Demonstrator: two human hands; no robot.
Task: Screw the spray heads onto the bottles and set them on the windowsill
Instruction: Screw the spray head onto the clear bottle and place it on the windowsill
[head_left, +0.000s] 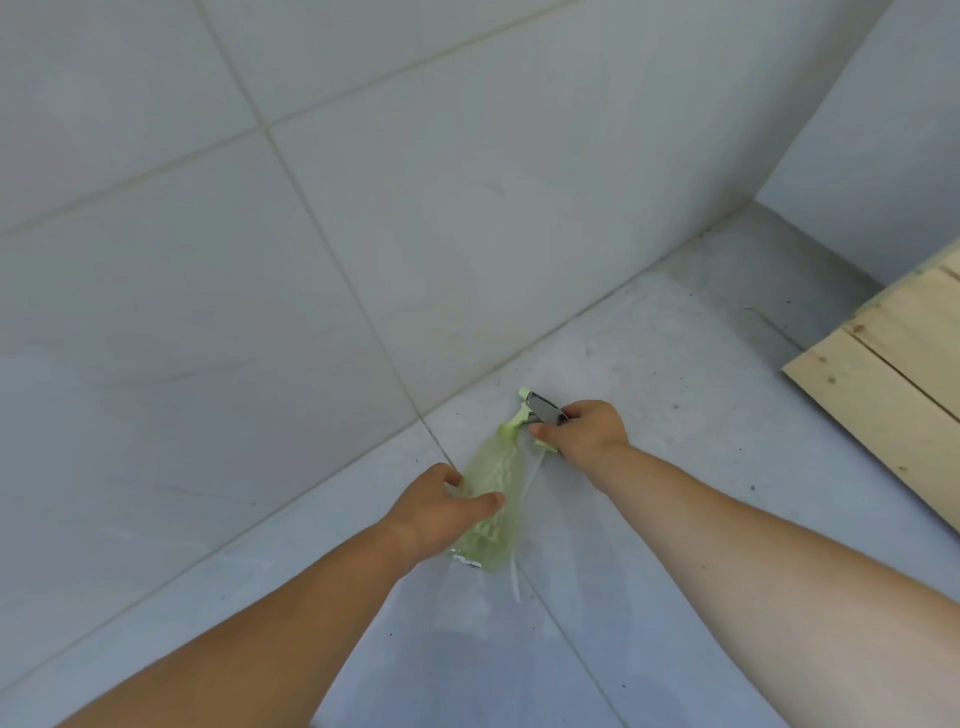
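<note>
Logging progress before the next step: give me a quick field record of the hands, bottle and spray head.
left hand: grips the green bottle round its body
right hand: grips the spray head
spray head: at the bottle's neck; screwed on or not, cannot tell
tube: white, runs along the bottle's right side
floor: grey tiles
boards: wooden, far right

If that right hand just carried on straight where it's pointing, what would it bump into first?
The right hand grips the spray head, aimed up and left. Carried on, the head would likely touch the tiled wall just above the floor first; depth is unclear.
</note>
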